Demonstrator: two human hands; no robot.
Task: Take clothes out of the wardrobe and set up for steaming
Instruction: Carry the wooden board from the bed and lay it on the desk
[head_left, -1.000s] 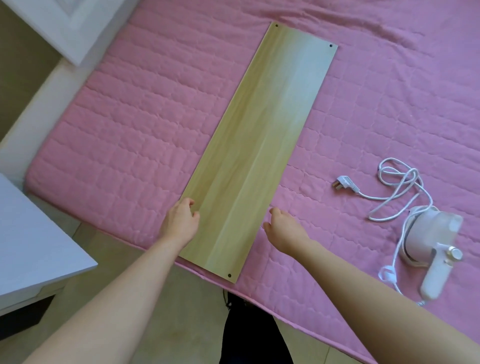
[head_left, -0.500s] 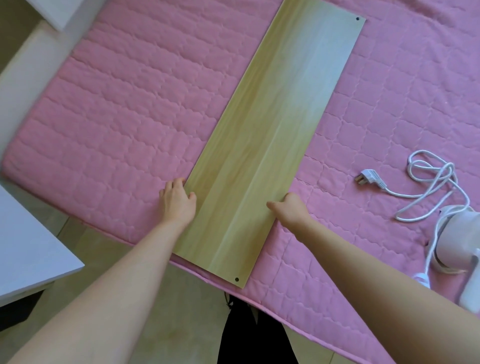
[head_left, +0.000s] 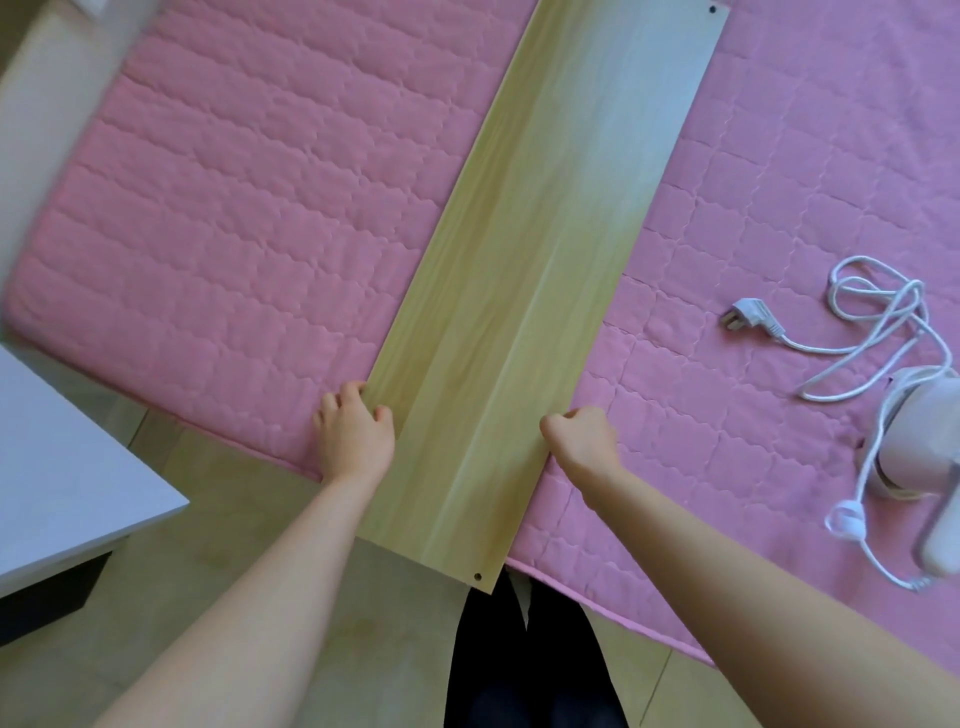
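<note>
A long pale wooden board (head_left: 540, 249) lies diagonally on the pink quilted bed (head_left: 249, 218), its near end jutting over the bed's edge. My left hand (head_left: 353, 434) grips the board's left edge, thumb on top and fingers curled under. My right hand (head_left: 582, 439) grips the right edge the same way. A white handheld steamer (head_left: 919, 441) lies on the bed at the far right, with its white cord (head_left: 878, 322) looped and its plug (head_left: 745, 318) loose. No clothes are in view.
A white table corner (head_left: 67, 478) stands at the left beside the bed. The bed's pale side frame (head_left: 36, 114) runs along the upper left. Light floor (head_left: 322, 613) and my dark trousers (head_left: 524, 654) show below the bed edge.
Both hands have closed on the board's long edges, the right one having reached in from the bedspread. The view has shifted, so the board and steamer sit further right.
</note>
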